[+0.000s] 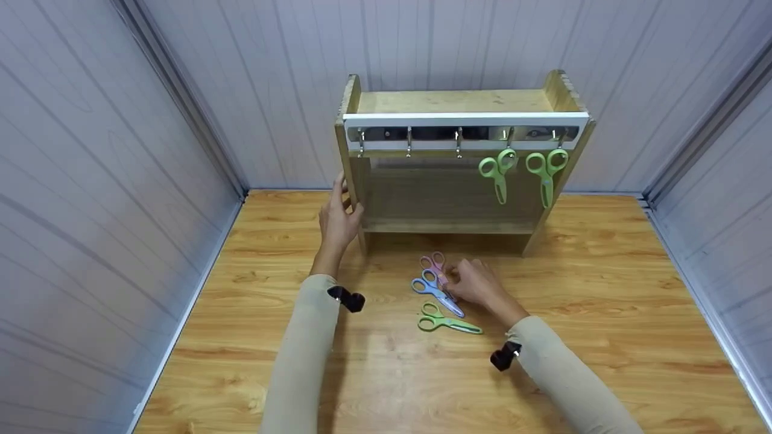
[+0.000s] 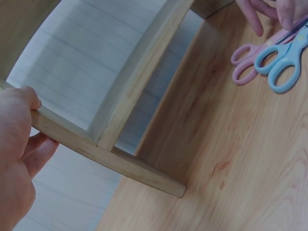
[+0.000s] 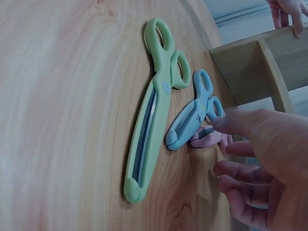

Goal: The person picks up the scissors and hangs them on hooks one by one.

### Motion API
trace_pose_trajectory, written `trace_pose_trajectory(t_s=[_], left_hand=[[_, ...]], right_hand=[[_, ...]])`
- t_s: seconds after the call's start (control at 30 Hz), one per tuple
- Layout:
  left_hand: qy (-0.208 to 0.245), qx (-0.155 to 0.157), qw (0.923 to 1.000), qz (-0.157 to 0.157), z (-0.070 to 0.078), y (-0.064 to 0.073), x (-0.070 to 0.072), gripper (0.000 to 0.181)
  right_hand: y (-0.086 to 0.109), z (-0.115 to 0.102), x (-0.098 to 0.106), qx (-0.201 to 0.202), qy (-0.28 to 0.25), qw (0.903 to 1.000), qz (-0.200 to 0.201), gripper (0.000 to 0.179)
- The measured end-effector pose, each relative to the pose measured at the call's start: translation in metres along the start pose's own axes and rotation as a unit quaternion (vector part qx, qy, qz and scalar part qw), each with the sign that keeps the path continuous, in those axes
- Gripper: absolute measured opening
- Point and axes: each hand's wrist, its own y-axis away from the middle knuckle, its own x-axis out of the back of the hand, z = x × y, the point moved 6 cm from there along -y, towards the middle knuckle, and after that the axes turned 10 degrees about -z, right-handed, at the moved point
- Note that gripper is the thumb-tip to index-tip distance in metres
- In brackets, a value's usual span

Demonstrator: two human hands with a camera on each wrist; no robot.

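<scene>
My left hand [image 1: 339, 220] grips the left side panel of a small wooden shelf [image 1: 452, 101], thumb on the inner side and fingers outside. On the floor in front, my right hand [image 1: 476, 282] is at the pink scissors [image 3: 209, 139], its fingers loosely bent with a gap to the thumb in the right wrist view. Blue scissors [image 1: 435, 292] partly overlap the pink pair. Nearest to me lie green scissors [image 1: 446, 322], blades pointing right. Two more green scissors, one [image 1: 499, 175] beside the other [image 1: 547, 178], hang by their handles from hooks on the shelf front.
A white-edged hook rail [image 1: 434, 145] runs across the shelf's upper front, its three left hooks bare. Pale panelled walls [image 1: 289, 90] close in the wood-grain floor [image 1: 241, 361] behind and at both sides.
</scene>
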Motion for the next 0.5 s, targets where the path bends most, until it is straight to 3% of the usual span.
trace_pose_trajectory(t_s=[0.5], left_hand=[[0.007,-0.011,0.9999,0.006,-0.0006,-0.0002,0.0003,0.071]], right_hand=[[-0.0010,-0.0017,-0.0065,-0.004,0.005,1.0000,-0.005,0.035]])
